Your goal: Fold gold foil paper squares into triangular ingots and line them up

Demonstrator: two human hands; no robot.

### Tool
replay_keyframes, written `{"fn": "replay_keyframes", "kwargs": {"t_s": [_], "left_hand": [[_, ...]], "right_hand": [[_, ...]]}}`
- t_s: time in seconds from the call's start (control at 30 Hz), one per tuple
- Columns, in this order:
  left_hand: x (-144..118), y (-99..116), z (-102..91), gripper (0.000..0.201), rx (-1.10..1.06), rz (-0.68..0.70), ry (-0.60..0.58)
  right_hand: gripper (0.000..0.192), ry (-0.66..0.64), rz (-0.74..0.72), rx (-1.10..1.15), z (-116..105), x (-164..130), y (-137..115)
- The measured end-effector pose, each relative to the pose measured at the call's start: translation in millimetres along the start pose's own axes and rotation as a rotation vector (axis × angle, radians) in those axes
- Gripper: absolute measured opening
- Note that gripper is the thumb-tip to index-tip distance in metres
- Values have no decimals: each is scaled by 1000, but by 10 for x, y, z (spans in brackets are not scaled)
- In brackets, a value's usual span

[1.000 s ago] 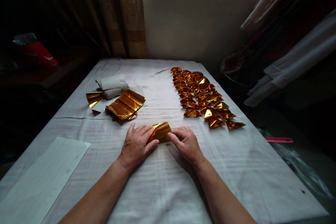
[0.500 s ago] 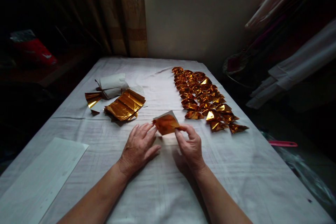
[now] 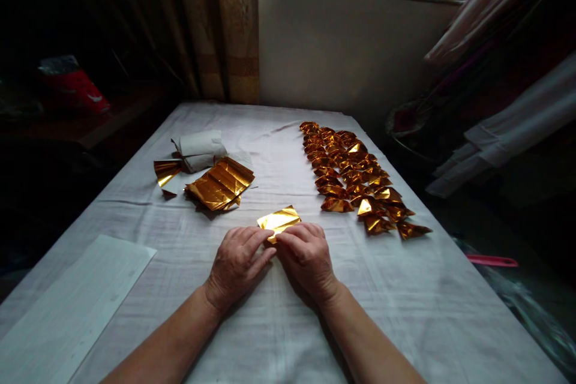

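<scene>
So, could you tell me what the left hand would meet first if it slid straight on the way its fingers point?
The left hand already touches the gold foil sheet; going on, it would probably push that first.

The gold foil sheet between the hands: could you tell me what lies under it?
The gold foil sheet lies on the white cloth. Left hand and right hand cover its near edge.

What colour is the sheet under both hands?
Shiny gold foil sheet, clearest in the head view.
</scene>
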State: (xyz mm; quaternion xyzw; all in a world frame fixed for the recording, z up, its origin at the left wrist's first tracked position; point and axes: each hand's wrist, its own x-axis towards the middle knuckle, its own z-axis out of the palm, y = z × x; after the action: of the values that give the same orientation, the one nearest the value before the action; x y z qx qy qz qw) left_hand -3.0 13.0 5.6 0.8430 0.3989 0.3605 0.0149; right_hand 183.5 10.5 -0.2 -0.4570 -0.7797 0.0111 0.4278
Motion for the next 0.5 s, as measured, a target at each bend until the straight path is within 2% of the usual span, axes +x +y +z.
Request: {"fn": "replay_keyframes", "kwargs": {"t_s": [0.17, 0.33, 0.5], "left_hand": [[-5, -18, -7, 11, -25, -43, -51], [-4, -69, -38, 17, 27, -46, -125], [-20, -238, -127, 20, 39, -68, -205]], "right_hand": [[14, -91, 3, 49, 55, -66, -5], [13, -125, 11, 43, 39, -64, 4], [11, -200, 112, -82, -49, -90, 131]]}}
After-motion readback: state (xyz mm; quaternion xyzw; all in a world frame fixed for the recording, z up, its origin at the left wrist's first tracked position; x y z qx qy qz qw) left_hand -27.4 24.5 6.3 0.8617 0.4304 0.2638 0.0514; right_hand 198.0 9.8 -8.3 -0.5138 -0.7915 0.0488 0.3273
